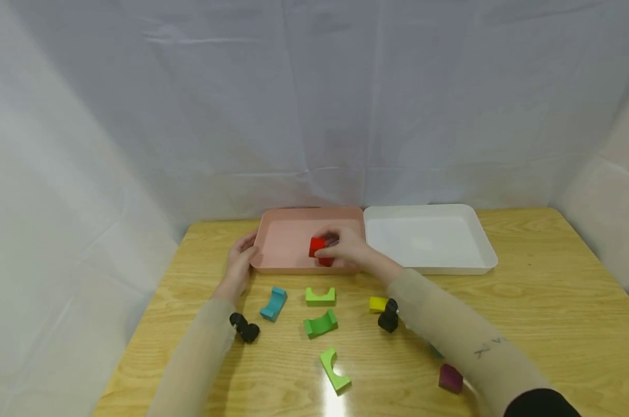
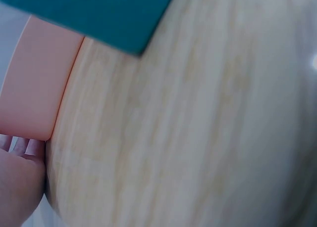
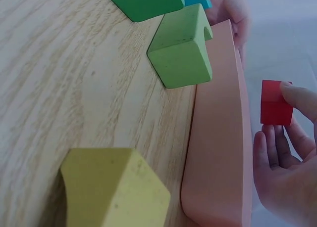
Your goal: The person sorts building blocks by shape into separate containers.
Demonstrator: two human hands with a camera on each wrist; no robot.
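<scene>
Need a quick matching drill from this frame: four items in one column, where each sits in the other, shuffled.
Items:
1. red block
2. left hand
3. yellow block
4. white tray

Places:
A. on the table, by the right forearm
B. right of the pink tray, nothing inside it
C. held in the right hand's fingers over the pink tray
D. at the pink tray's left edge

Pairs: 1-C, 2-D, 3-A, 4-B

The pink tray sits at the table's far side; the right hand reaches into it.
</scene>
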